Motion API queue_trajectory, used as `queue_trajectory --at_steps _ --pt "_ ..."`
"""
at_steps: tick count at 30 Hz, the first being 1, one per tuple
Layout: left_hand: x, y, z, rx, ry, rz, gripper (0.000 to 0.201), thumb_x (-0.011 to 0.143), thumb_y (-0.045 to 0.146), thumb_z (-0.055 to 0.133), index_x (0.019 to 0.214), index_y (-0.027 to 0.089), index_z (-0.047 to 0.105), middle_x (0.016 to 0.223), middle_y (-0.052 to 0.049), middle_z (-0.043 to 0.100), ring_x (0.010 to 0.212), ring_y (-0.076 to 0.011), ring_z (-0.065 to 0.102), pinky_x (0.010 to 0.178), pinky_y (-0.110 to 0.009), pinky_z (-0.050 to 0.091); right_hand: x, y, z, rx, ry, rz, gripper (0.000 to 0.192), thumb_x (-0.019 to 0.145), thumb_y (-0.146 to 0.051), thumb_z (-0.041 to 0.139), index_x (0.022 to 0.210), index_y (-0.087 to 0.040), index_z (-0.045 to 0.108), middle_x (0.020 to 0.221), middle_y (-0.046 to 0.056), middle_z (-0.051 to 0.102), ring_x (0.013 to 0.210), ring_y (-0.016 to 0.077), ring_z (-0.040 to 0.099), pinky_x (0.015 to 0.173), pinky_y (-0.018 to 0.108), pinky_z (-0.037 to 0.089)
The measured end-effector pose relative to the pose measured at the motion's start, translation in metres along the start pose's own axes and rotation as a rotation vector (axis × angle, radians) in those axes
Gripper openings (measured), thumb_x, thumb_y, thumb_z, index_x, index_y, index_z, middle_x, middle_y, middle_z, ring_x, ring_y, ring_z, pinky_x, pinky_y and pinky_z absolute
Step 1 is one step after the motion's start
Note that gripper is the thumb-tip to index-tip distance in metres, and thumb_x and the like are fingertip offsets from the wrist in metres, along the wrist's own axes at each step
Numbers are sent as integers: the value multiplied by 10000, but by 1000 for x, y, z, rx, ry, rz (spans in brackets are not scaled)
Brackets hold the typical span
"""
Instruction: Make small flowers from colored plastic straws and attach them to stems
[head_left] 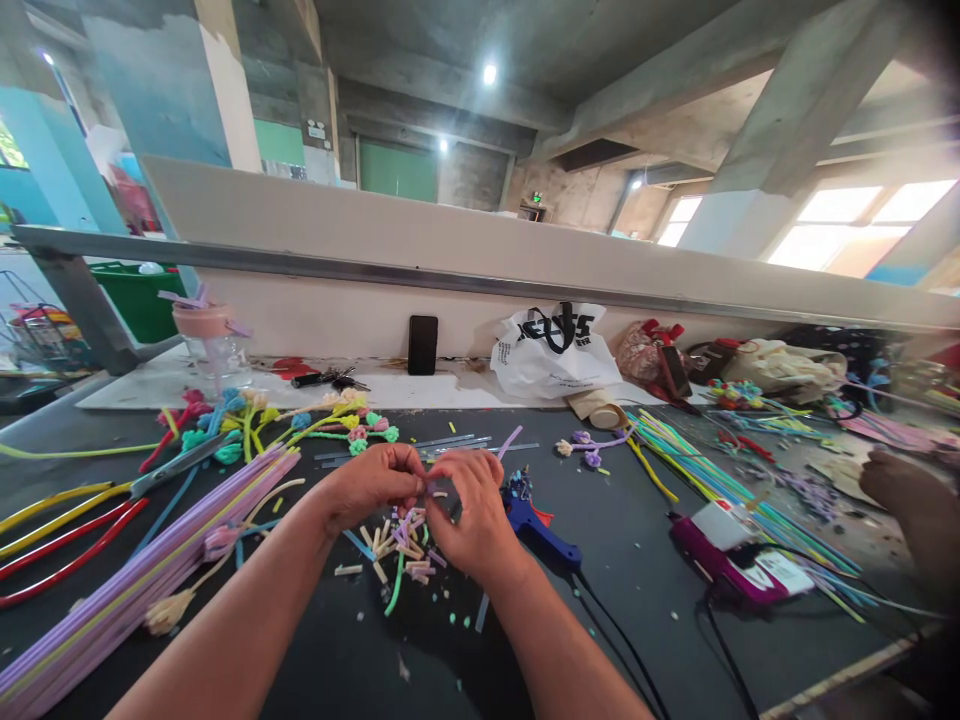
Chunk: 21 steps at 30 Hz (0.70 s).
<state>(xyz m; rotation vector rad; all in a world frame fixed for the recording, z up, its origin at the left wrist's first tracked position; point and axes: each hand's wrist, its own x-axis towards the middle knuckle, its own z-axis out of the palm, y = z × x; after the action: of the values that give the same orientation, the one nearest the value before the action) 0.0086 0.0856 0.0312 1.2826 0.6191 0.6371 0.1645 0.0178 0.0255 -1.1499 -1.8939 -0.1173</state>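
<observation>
My left hand (373,487) and my right hand (470,507) meet over the dark table (615,560), fingertips pinched together on a small pale pipe-cleaner piece (437,491). Directly below them lies a pile of short cut pipe-cleaner bits (401,547) in purple, cream and green. A blue hot glue gun (541,530) lies just right of my right hand, its black cord running toward the near edge. Long purple pipe cleaners (142,575) stretch across the table at my left forearm.
Finished pipe-cleaner flowers (300,420) lie at back left beside scissors (169,470). A magenta glue gun (724,565) and coloured stems (720,480) lie right. A white plastic bag (551,350), a black phone (422,345) and a pink-lidded jar (210,345) stand at the back. Another person's hand (896,480) rests far right.
</observation>
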Motion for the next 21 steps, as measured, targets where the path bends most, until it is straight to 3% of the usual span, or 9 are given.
queue_trajectory --at_steps 3,6,11,14,17,21 --pt "1 1 -4 -48 6 15 109 623 154 666 674 130 572 472 30 541 421 -61 461 438 -177 363 1 1 -5 14 205 41 322 713 -156 570 1029 -190 516 1055 107 532 1028 247 476 892 429 350" --pt "1 4 -7 -164 35 62 129 636 171 688 661 124 571 477 22 542 433 -55 460 418 -159 348 0 2 -8 80 368 23 173 769 -98 519 895 -213 547 844 61 572 860 205 527 781 373 426" --pt "0 9 0 -471 132 117 160 608 117 710 672 121 563 537 33 523 472 -35 465 418 -127 350 -3 -1 -1 195 258 13 106 782 -128 550 762 -219 600 647 15 598 652 164 540 626 297 445" --pt "2 8 9 -557 142 86 177 594 102 713 679 114 558 583 19 546 476 -26 466 425 -118 367 -4 -2 7 247 221 174 61 764 -176 580 741 -211 624 646 11 608 641 160 546 632 292 442" --pt "4 3 17 -552 97 54 179 596 122 717 680 116 559 556 23 539 462 -28 468 434 -124 383 -3 -1 12 444 215 381 86 729 -201 614 815 -195 615 677 0 590 629 145 532 611 269 445" --pt "5 -3 22 -508 62 43 167 623 149 711 684 131 557 546 31 542 458 -37 480 452 -139 396 -1 -1 14 704 172 459 109 722 -196 612 828 -182 587 668 -14 561 633 134 520 613 253 448"
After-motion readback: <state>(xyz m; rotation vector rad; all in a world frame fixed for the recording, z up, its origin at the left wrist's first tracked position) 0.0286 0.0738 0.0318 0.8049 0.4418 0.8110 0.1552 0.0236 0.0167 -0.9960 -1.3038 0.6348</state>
